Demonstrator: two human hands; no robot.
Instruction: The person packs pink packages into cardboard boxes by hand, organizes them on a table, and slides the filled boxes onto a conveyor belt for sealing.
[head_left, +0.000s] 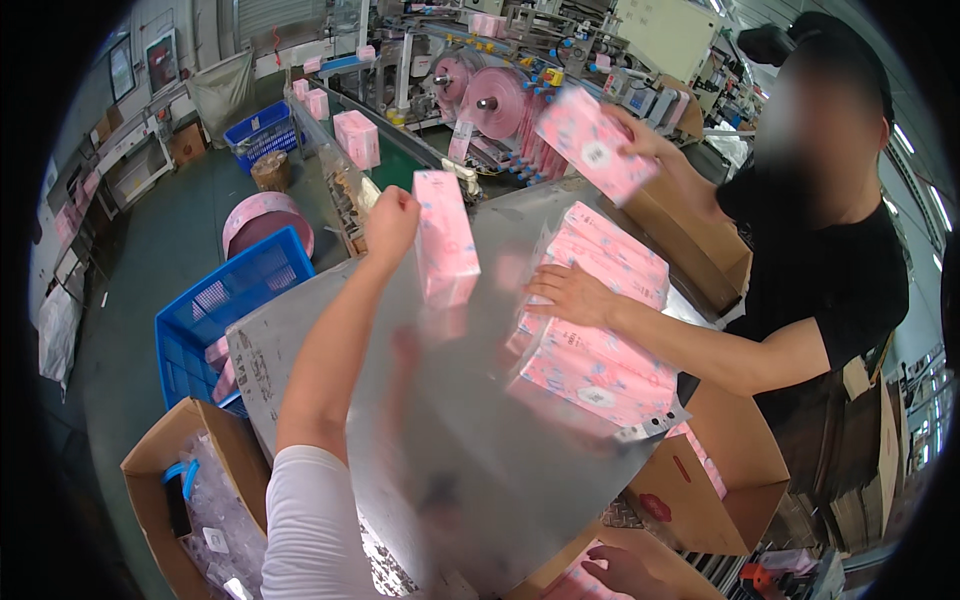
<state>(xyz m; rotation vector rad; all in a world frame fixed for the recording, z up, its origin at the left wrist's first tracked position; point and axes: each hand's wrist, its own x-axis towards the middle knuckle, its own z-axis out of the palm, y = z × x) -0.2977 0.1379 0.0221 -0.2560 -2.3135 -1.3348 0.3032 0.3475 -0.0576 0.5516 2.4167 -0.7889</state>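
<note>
**Pink pack lifted over the steel table, stack half built**

Pink pack (445, 238), a slim wrapped packet with a light pattern, stands upright in the air above the steel table (300, 350), near its far edge. The left hand (392, 222) is closed around the pack's upper left side, arm stretched out from the lower edge of the view. The right hand (620, 570) shows only at the bottom of the picture, low beside a cardboard box (700, 490); its fingers look loosely curled over something pink, but I cannot tell whether it grips anything.

Across the table a co-worker in a black shirt (830, 270) presses one hand (565, 295) flat against a stack of pink packs (600, 330) lying on the table's right side, and holds another pack (592, 140) raised in the other hand.

As a judgement of progress: a good number of packs are already gathered in the stack, while the two held packs are not yet placed. More pink packs (355, 138) sit on the conveyor (400, 150) behind, so supply remains. The cardboard box at lower right appears open, with pink showing at its rim; how full it is cannot be seen. A blue crate (225, 300) stands on the floor to the left, and another carton with clear bags (200, 500) sits at lower left.
</note>
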